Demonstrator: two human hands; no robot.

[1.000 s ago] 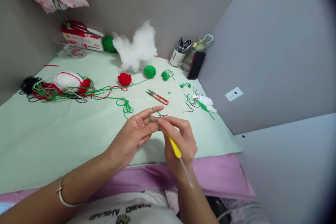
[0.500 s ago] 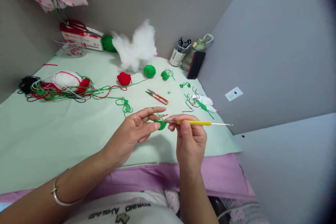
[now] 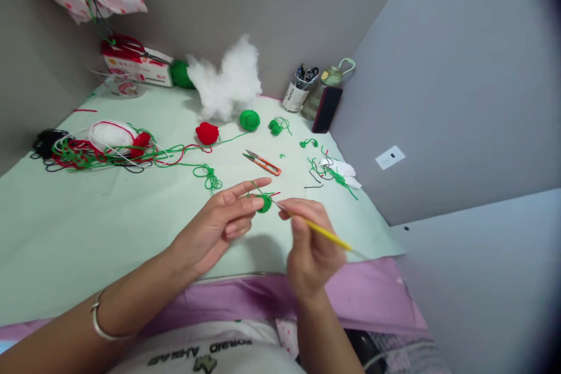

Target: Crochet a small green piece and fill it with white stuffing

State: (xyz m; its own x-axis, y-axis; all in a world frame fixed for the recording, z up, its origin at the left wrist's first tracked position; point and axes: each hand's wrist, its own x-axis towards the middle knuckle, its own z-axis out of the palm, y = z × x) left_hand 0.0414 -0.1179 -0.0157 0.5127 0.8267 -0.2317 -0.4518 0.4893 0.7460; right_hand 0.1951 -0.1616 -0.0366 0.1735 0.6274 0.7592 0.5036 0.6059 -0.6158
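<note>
My left hand [image 3: 219, 225] pinches a small green crocheted piece [image 3: 265, 203] between thumb and fingers, with green yarn looped over the raised index finger. My right hand [image 3: 311, 245] grips a yellow-handled crochet hook [image 3: 326, 234], its tip pushed into the green piece. The handle slants down to the right. Both hands hover above the pale green table cover [image 3: 87, 222] near its front edge.
Orange thread snips [image 3: 262, 162] lie just beyond the hands. A red crocheted piece [image 3: 207, 132], green yarn balls [image 3: 249, 120], white stuffing [image 3: 228, 83], tangled yarn [image 3: 96, 149], a pen cup [image 3: 298, 90], a bottle [image 3: 326, 85] and a phone [image 3: 326, 108] sit further back. Grey walls close in behind and right.
The hook swung from upright to level half a second ago, and now tilts down to the right. My right hand has dropped slightly; the left hand holds still.
</note>
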